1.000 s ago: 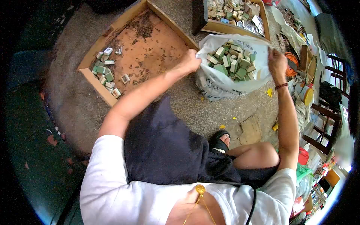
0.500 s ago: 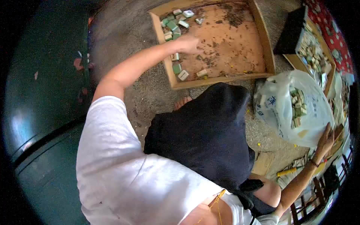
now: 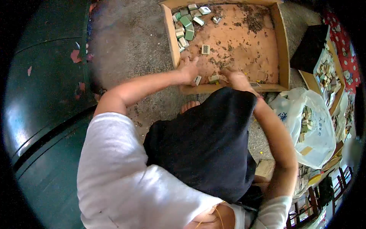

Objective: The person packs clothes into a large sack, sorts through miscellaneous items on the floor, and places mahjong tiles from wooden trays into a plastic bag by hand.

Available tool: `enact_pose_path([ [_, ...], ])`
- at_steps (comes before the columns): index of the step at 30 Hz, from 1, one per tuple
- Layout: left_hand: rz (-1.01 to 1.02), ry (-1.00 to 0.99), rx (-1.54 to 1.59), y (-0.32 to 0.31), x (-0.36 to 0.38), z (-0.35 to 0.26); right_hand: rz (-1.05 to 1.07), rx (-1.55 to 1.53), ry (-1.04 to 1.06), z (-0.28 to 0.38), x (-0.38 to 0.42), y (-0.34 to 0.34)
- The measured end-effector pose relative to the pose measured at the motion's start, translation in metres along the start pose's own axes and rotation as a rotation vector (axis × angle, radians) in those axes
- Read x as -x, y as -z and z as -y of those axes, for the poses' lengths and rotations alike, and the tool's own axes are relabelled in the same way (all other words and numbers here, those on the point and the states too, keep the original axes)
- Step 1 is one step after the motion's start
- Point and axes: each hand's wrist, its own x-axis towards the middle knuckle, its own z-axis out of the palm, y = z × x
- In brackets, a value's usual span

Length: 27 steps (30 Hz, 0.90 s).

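Observation:
Green-and-white mahjong tiles (image 3: pixel 185 21) lie in a loose group at the far left corner of a shallow wooden tray (image 3: pixel 284 49). My left hand (image 3: pixel 187 71) is low over the tray's near left corner, fingers apart and partly hidden, with a tile (image 3: pixel 198 80) right beside it. My right hand (image 3: pixel 235 79) reaches over the near edge, its fingers stretched toward another tile (image 3: pixel 214 78) by the front wall. A single patterned tile (image 3: pixel 206 49) rests between the hands, farther in. Dark crumbs of dirt (image 3: pixel 256 23) are scattered on the tray bottom.
Right of my knees, a clear plastic bag (image 3: pixel 318 131) holds several tiles. Beyond it stands a box (image 3: pixel 337 82) full of tiles beside a dark panel (image 3: pixel 310 47). A dark green metal surface (image 3: pixel 49 76) is on the left.
My right hand has left the plastic bag and come over to the tray. My left hand has moved nearer along the tray's left side. A patterned tile now shows on the tray bottom.

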Motion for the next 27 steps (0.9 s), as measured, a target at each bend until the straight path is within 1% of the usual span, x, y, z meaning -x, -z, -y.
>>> enact_pose_path([
  [2,-0.002,0.015,0.438,-0.016,-0.011,0.008,0.130,0.250,-0.046,-0.016,-0.039,-0.049],
  [4,-0.018,-0.114,0.204,-0.002,0.005,0.000,0.160,0.268,-0.042,-0.016,-0.058,-0.078],
  [5,-0.014,-0.110,0.250,0.010,0.014,-0.002,0.186,0.289,-0.041,-0.016,-0.063,-0.084],
  [6,-0.014,-0.111,0.251,0.001,0.009,0.000,0.186,0.290,-0.042,-0.021,-0.064,-0.086],
  [7,-0.097,-0.095,0.284,-0.016,0.002,0.002,0.199,0.280,0.023,-0.020,-0.063,-0.078],
  [8,-0.178,-0.080,0.318,-0.016,0.001,0.002,0.212,0.269,0.086,-0.015,-0.063,-0.065],
  [9,-0.112,-0.087,0.296,-0.016,-0.001,0.001,0.211,0.274,0.083,-0.012,-0.067,-0.049],
  [10,-0.115,-0.089,0.297,-0.018,-0.006,0.000,0.133,0.242,0.004,-0.002,-0.072,-0.027],
  [11,-0.022,0.060,0.493,-0.011,-0.006,-0.005,0.057,0.206,-0.077,0.005,-0.075,-0.017],
  [12,0.048,0.058,0.479,-0.006,-0.002,-0.008,0.058,0.205,-0.081,0.004,-0.082,-0.019],
  [13,0.117,0.055,0.464,0.011,0.009,-0.012,-0.019,0.247,-0.024,0.001,-0.093,-0.023],
  [16,0.137,0.017,0.431,0.019,0.007,-0.011,0.068,0.431,-0.050,0.000,-0.125,-0.041],
  [17,0.131,0.012,0.428,0.026,0.010,-0.010,0.058,0.579,-0.057,0.003,-0.126,-0.046],
  [18,0.109,0.058,0.559,0.031,0.015,-0.008,0.048,0.728,-0.065,0.006,-0.127,-0.050],
  [19,0.099,0.075,0.626,0.032,0.015,-0.006,0.082,0.643,-0.108,0.026,-0.121,-0.033],
  [20,0.088,0.091,0.693,0.032,0.016,-0.004,0.083,0.649,-0.118,0.023,-0.119,-0.033],
  [22,0.049,-0.057,0.568,0.010,0.006,-0.001,-0.022,0.578,-0.137,0.010,-0.113,-0.041],
  [23,-0.046,-0.111,0.579,-0.009,-0.001,0.000,-0.104,0.507,-0.125,-0.001,-0.108,-0.044],
  [24,-0.053,-0.131,0.575,-0.012,-0.002,0.001,-0.110,0.519,-0.142,-0.012,-0.106,-0.045],
  [26,-0.135,-0.262,0.655,-0.012,-0.004,0.004,-0.081,0.349,-0.114,-0.029,-0.101,-0.040],
  [27,-0.119,-0.265,0.692,-0.012,-0.004,0.005,-0.170,0.222,-0.076,-0.036,-0.096,-0.037],
])
